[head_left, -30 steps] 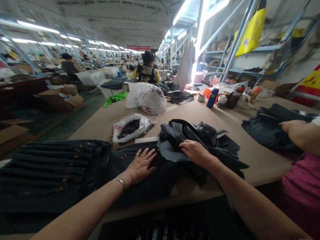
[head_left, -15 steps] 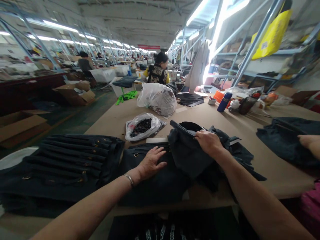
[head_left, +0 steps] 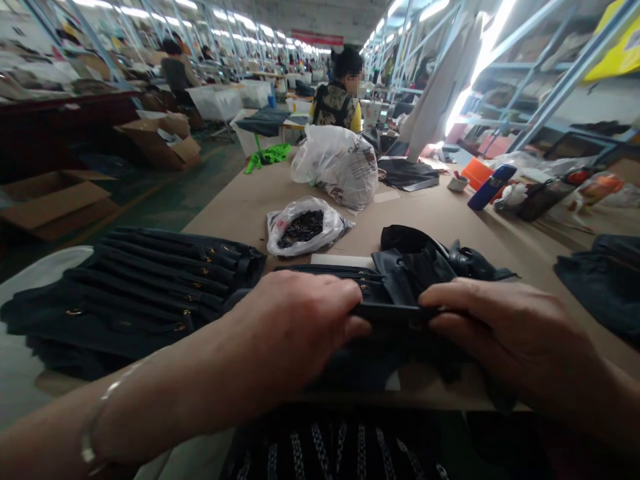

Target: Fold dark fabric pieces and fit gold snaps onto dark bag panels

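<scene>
My left hand [head_left: 300, 327] and my right hand [head_left: 505, 327] are closed, gripping the edge of a dark fabric bag [head_left: 393, 312] close in front of me. The edge is pulled straight between them, and the rest of the bag hangs below, partly hidden by my hands. Just behind it lies another dark bag [head_left: 330, 269] with zips and small gold metal fittings. More dark fabric [head_left: 415, 260] is bunched beside that one. To the left, a row of overlapping dark bags [head_left: 145, 293] shows zips and gold fittings.
On the brown table [head_left: 240, 200] are an open plastic bag of small black parts [head_left: 303, 228], a bulging white plastic bag [head_left: 340, 163] and a blue bottle [head_left: 493, 187]. Dark fabric [head_left: 605, 287] lies at the right. A person [head_left: 340, 100] sits beyond the table.
My left hand has left the flat bag and closed on the edge of the dark bag. Both hands have come nearer, holding that edge stretched. The view has tilted down; the neighbour's hand has gone from view.
</scene>
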`<state>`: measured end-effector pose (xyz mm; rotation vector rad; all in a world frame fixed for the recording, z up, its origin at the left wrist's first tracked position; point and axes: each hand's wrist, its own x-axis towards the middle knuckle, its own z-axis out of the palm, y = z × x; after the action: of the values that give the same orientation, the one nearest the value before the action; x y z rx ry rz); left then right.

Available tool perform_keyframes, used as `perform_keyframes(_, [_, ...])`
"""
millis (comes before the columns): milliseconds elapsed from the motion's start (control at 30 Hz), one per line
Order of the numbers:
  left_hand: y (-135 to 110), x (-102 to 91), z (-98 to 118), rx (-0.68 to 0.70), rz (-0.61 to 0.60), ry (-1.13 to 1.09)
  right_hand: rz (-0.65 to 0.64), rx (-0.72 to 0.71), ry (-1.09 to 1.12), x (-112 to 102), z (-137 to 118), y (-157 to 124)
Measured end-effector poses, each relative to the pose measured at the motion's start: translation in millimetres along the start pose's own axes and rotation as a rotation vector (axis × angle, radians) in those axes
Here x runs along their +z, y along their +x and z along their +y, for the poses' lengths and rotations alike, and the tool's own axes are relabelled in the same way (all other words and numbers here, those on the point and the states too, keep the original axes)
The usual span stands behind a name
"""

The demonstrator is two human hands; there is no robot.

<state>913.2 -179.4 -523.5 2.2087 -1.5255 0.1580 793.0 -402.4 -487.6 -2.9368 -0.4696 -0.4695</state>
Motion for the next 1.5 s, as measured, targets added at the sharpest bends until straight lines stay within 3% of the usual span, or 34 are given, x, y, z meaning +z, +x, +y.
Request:
perform_keyframes(100, [-5.8, 7.1, -26.9, -0.080, -0.197, -0.045, -0.180, 0.216, 0.291, 32.4, 22.2, -4.1])
perform_keyframes(233, [9.8, 59.9, -79.0, -0.239, -0.293, 0.028, -0.302, 0.435, 0.522, 107.1, 67.1, 2.2])
perform_keyframes(333, [23.7, 101.5, -104.2, -0.318, -0.350, 0.115, -0.296, 0.438, 0.310, 154.4, 88.8, 12.9])
perform_keyframes(467, [37.4, 127.8, -115.5, -0.390, -0.383, 0.216, -0.356, 0.430, 0.003, 179.2, 98.9, 26.1])
perform_keyframes(633, [43.3, 127.9, -110.8, -0.379, -0.409, 0.264, -0.408, 0.430, -0.022, 180.7, 103.9, 32.8])
perform_keyframes(733, [41.6, 127.2, -92.7, -0.308, -0.251, 0.357, -0.416, 0.448, -0.045, 182.6, 103.7, 35.6])
perform_keyframes(800, [38.0, 135.1, -78.3, -0.190, -0.126, 0.356, -0.409, 0.444, -0.045, 184.0, 101.0, 37.1])
perform_keyframes(900, [30.0, 163.5, -65.8, -0.029, -0.112, 0.240, -0.389, 0.418, -0.052, 179.2, 96.6, 35.0])
perform_keyframes(1033, [20.0, 203.3, -70.2, 0.030, -0.064, 0.222, -0.214, 0.344, -0.056, 141.6, 100.8, 13.3])
perform_keyframes(1133, [15.3, 212.5, -75.4, 0.066, 0.046, 0.238, 0.019, 0.442, -0.169, 100.0, 121.2, -16.1])
perform_keyframes(1200, [14.4, 211.3, -75.0, 0.049, 0.095, 0.243, 0.069, 0.546, -0.303, 81.5, 139.9, -35.7])
perform_keyframes(1367, [14.2, 207.6, -70.1, 0.035, 0.107, 0.265, -0.110, 0.649, -0.441, 82.0, 170.3, -62.0])
perform_keyframes(1433, [13.7, 207.1, -71.2, 0.046, 0.086, 0.282, -0.072, 0.703, -0.361, 82.6, 175.7, -63.5])
perform_keyframes(1500, [14.4, 204.6, -73.5, 0.069, 0.066, 0.277, 0.078, 0.763, -0.177, 74.0, 180.9, -63.1])
